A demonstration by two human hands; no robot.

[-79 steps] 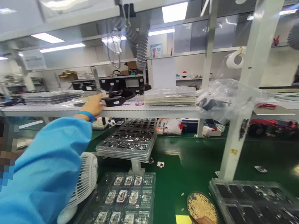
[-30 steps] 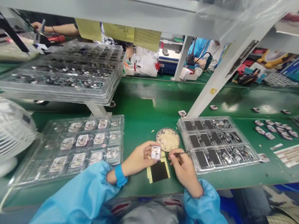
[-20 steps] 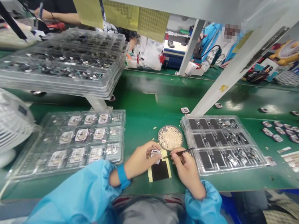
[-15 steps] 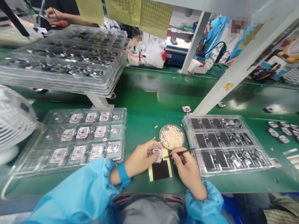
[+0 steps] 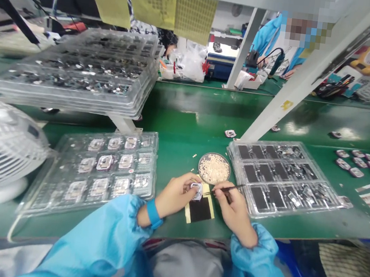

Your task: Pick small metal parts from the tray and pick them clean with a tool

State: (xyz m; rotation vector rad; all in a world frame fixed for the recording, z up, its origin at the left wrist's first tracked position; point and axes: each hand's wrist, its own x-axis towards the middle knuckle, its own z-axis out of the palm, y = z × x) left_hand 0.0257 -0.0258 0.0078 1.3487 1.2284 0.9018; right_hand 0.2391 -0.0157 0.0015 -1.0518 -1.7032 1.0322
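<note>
Between thumb and fingers, my left hand holds a small white square part. My right hand grips dark tweezers, whose tips point left toward that part; whether they touch it I cannot tell. Just beyond both hands lies a round dish of small pale pieces. Below the white part, a black pad with yellow edges rests on the green table.
At left are a clear tray of square parts, a white fan and stacked trays. At right stand a tray of black pieces, a slanted post and several loose parts. Another person is behind.
The camera view has shifted slightly. Both hands keep nearly the same pose, with the white part and tweezers still held. At the upper left, another person's hand has left the view.
</note>
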